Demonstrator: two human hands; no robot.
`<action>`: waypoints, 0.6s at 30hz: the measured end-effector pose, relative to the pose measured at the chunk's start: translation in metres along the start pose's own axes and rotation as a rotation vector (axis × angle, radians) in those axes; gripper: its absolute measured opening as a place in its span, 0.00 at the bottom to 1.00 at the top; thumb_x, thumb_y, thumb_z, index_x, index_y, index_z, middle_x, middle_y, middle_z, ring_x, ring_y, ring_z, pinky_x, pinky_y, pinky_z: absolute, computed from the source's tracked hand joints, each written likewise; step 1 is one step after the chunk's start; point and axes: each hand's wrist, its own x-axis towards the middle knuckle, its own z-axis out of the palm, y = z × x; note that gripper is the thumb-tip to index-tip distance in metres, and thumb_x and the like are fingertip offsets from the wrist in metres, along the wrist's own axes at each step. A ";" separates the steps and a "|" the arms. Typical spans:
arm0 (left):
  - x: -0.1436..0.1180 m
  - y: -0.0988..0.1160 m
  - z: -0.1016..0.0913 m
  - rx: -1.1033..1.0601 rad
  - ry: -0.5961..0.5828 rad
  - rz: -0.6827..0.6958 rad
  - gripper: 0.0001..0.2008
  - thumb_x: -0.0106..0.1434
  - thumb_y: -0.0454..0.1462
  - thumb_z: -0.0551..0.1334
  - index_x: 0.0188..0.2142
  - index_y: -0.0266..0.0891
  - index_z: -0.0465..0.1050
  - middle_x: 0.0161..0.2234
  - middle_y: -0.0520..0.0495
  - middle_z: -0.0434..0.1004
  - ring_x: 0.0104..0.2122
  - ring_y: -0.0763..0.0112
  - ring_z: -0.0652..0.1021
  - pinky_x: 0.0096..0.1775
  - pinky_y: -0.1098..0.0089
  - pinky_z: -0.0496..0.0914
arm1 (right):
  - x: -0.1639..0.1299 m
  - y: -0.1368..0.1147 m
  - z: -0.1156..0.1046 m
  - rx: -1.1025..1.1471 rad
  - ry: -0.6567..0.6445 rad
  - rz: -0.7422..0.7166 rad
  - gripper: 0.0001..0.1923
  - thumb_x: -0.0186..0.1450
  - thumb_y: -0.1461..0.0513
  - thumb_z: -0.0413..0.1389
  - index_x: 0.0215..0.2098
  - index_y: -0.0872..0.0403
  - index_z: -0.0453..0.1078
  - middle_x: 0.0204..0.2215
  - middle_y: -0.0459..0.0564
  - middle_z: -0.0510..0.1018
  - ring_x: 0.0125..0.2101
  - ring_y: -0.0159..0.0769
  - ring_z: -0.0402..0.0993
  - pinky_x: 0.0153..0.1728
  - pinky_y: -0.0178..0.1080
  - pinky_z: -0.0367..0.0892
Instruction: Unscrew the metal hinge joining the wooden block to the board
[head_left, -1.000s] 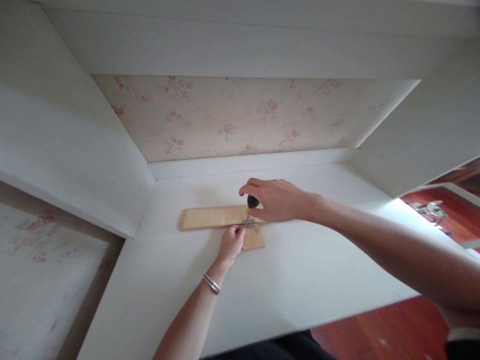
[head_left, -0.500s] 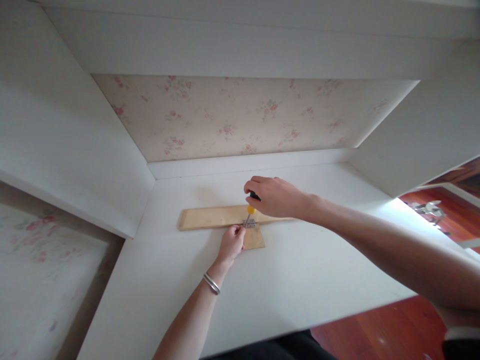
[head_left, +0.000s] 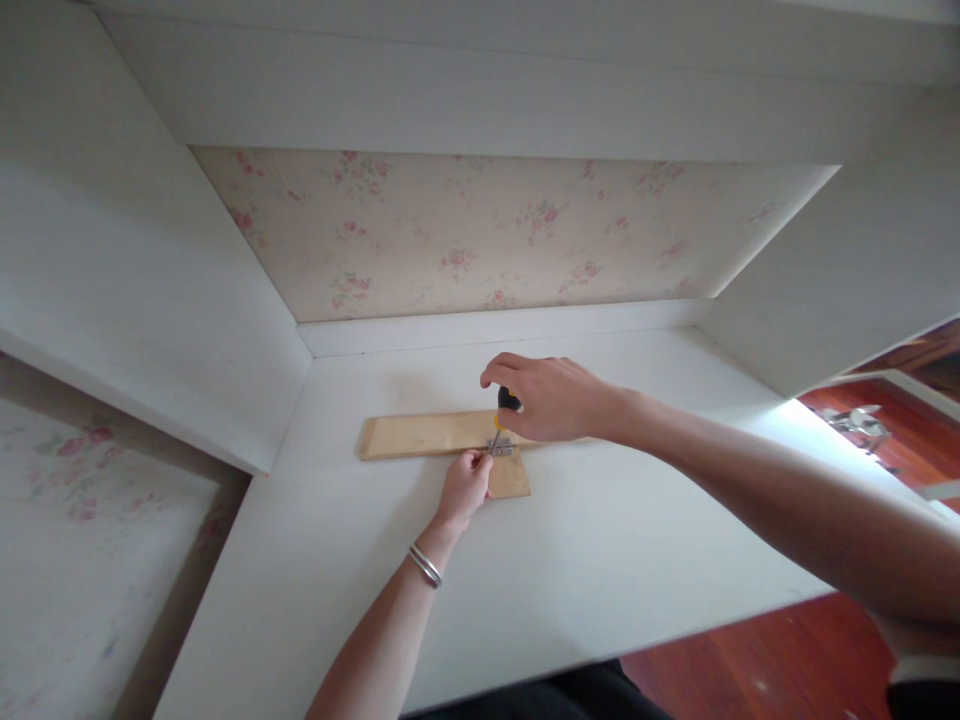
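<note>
Two pale wooden boards lie on the white desk [head_left: 600,540]: a long one [head_left: 420,436] lying left to right and a short piece [head_left: 511,480] butted against its near side. A small metal bracket [head_left: 501,449] spans their joint. My right hand [head_left: 547,398] grips a screwdriver [head_left: 504,408] with a black and yellow handle, held upright with its tip down on the bracket. My left hand [head_left: 463,484], a metal bangle on its wrist, pinches at the bracket's left end and rests on the short board.
White side panels rise left [head_left: 135,290] and right [head_left: 825,270] of the desk, with a white shelf overhead and floral wallpaper [head_left: 487,230] at the back. Red wooden floor [head_left: 750,660] shows past the desk's near right edge. A metal object [head_left: 859,418] lies at far right.
My right hand has shifted slightly around the screwdriver handle, fingers moving left and back. The boards, the bracket and my left hand stay where they were.
</note>
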 end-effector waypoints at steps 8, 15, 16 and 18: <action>0.001 -0.001 -0.001 0.017 -0.006 0.009 0.11 0.60 0.43 0.56 0.33 0.37 0.68 0.15 0.56 0.63 0.14 0.78 0.67 0.16 0.78 0.55 | 0.001 -0.002 -0.002 0.005 -0.026 -0.004 0.21 0.60 0.58 0.49 0.52 0.48 0.64 0.52 0.49 0.70 0.37 0.40 0.73 0.33 0.39 0.63; 0.000 -0.002 -0.001 0.013 -0.006 0.006 0.12 0.60 0.44 0.55 0.34 0.37 0.68 0.15 0.56 0.64 0.14 0.77 0.67 0.16 0.78 0.55 | 0.000 -0.003 -0.005 -0.007 -0.048 0.071 0.16 0.64 0.58 0.45 0.46 0.50 0.68 0.47 0.51 0.73 0.38 0.41 0.73 0.35 0.39 0.63; 0.000 -0.002 -0.001 0.010 -0.006 0.007 0.12 0.60 0.44 0.55 0.34 0.37 0.68 0.15 0.56 0.63 0.13 0.77 0.67 0.16 0.78 0.55 | 0.000 -0.003 -0.005 -0.006 -0.054 0.051 0.16 0.62 0.59 0.47 0.48 0.49 0.67 0.49 0.51 0.72 0.38 0.40 0.73 0.35 0.39 0.63; 0.001 -0.003 0.000 0.014 -0.009 0.009 0.11 0.60 0.43 0.56 0.34 0.37 0.68 0.15 0.56 0.63 0.13 0.78 0.67 0.16 0.78 0.55 | -0.001 -0.004 -0.005 -0.006 -0.057 0.026 0.20 0.61 0.58 0.49 0.51 0.49 0.65 0.51 0.51 0.70 0.38 0.41 0.73 0.35 0.39 0.63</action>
